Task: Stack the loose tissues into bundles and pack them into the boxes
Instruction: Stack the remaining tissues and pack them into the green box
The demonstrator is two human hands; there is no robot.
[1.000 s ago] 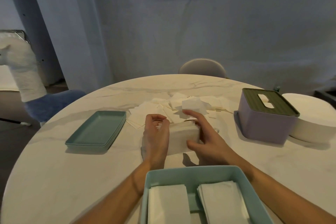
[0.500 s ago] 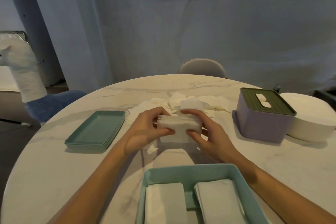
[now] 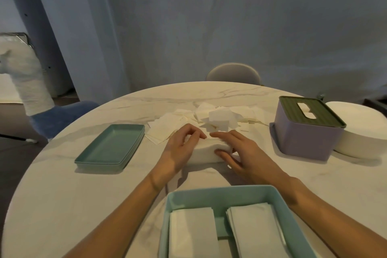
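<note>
tissues in two folded stacks sit in the teal box (image 3: 211,195) nearest the camera. beyond it, left hand (image 3: 180,148) and right hand (image 3: 240,153) curl round a white tissue bundle (image 3: 206,152) resting on the marble table (image 3: 62,195), with the loose tissue pile (image 3: 217,119) behind and the purple box (image 3: 305,132) far right.

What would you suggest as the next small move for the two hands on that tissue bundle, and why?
Probably lift the tissue bundle and carry it back toward the teal box. The left hand and right hand already hold it from both sides on the table, and it looks squared up. The box holds two stacks, so whether it fits there is uncertain.
</note>
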